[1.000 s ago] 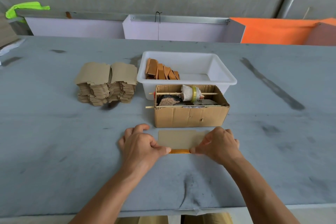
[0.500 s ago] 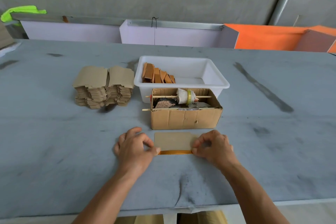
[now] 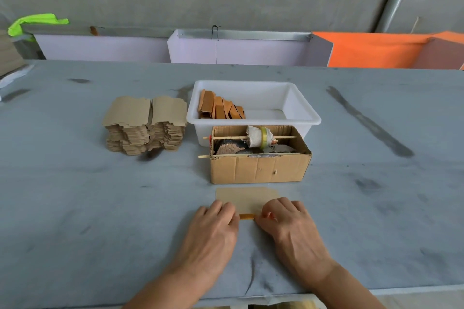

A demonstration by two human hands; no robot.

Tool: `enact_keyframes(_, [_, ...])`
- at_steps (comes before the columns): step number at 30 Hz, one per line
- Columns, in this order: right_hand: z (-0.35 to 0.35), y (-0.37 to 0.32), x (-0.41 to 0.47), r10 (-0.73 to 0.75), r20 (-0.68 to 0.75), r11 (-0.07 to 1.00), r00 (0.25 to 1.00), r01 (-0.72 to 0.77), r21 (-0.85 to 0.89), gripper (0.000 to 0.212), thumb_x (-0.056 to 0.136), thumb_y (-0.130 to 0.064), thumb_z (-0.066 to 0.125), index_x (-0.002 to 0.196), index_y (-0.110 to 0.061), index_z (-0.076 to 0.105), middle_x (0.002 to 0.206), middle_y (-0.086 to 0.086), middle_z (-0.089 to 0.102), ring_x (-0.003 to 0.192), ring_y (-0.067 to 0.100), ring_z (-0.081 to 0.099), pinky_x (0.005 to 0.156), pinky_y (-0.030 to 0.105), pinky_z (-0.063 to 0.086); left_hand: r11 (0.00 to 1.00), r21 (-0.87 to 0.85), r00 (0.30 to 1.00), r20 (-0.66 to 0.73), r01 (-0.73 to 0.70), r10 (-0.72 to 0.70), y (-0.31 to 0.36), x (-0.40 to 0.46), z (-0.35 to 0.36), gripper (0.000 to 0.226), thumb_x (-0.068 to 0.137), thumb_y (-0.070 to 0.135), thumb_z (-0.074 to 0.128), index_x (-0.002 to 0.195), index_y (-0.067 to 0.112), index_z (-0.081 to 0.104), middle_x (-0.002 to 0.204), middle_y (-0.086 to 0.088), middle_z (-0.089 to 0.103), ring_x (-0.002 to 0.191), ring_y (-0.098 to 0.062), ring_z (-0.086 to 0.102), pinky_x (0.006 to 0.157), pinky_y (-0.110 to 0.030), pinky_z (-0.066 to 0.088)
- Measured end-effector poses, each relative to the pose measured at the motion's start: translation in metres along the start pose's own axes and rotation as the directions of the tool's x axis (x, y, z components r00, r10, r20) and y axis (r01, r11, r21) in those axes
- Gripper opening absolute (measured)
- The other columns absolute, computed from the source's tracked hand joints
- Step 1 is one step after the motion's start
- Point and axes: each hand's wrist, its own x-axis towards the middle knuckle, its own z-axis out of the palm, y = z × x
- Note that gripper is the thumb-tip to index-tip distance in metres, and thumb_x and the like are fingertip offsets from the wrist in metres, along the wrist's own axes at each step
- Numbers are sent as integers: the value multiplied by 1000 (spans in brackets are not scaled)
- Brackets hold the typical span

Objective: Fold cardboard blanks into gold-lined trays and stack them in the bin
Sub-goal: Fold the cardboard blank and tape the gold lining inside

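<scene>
The blank (image 3: 247,197) near the table's (image 3: 75,195) front edge is matt brown cardboard, with a glossy gold strip (image 3: 246,216) showing along its near side; the table itself is a matt grey surface, scuffed with dark smears. Toward the middle, the bin (image 3: 301,103) is smooth white plastic with a slight sheen, holding trays (image 3: 219,108) of orange-brown card, and the box (image 3: 258,168) before it is creased, rough corrugated cardboard crossed by thin wooden sticks (image 3: 283,137). The stack (image 3: 145,125) to the left is matt kraft card with ragged edges.
</scene>
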Motion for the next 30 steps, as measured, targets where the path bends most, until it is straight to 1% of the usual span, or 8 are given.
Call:
enact_keyframes(4, [-6,11,-8,122,24,992,992,-123,37,24,58,1,60,67,-18,71,72,0,62,63,24,60,53,29,44,996,-71,997,-39,62,-64,-7,-7,-6,39,70,13,37,76,15,75,71,4,64,59,-17,60,48,-20,46])
enact_keyframes(8, [-5,16,3,343,99,907,934,-356,225,29,58,13,68,64,-16,72,72,-1,65,68,27,60,54,38,49,989,-127,997,23,78,-76,-10,-8,-11,45,69,9,32,75,13,76,73,3,66,59,-16,61,47,-18,47])
enact_keyframes(12, [1,16,29,485,125,807,866,-497,319,19,82,-6,63,95,-14,74,95,-1,68,91,23,58,75,30,47,965,-229,989,103,129,-108,-14,-5,-9,36,69,3,43,80,17,74,81,5,63,71,-16,60,57,-21,50])
enact_keyframes(15, [10,15,43,506,263,802,822,-560,207,21,89,-18,54,103,-12,69,108,2,61,101,25,54,83,34,45,882,-363,950,188,301,-247,-24,8,-1,22,83,7,51,91,15,70,94,2,60,90,-17,56,79,-29,45])
enact_keyframes(17, [13,13,48,501,339,809,796,-570,144,22,90,-23,52,105,-14,65,111,3,55,105,25,50,85,34,44,817,-410,914,169,406,-369,-30,20,5,14,87,15,55,94,12,67,98,-1,57,92,-20,57,79,-31,42])
enact_keyframes(20, [15,13,51,471,392,837,790,-541,86,24,91,-30,54,111,-19,60,116,1,51,108,24,46,89,34,42,786,-357,863,209,505,-459,-35,33,15,28,88,34,59,108,15,62,109,1,52,105,-18,52,85,-30,41])
enact_keyframes(25, [16,16,49,446,396,845,803,-524,109,18,91,-30,51,106,-22,60,114,-1,51,103,22,45,86,32,40,805,-276,842,305,526,-445,-38,46,20,34,86,38,61,114,19,58,111,-1,49,111,-20,48,87,-31,40])
enact_keyframes(30, [17,17,47,428,381,855,819,-504,121,16,92,-28,49,99,-21,62,109,-1,50,99,21,45,84,33,41,821,-269,857,274,503,-436,-37,47,18,27,87,35,61,107,18,57,111,0,51,110,-19,47,86,-27,36])
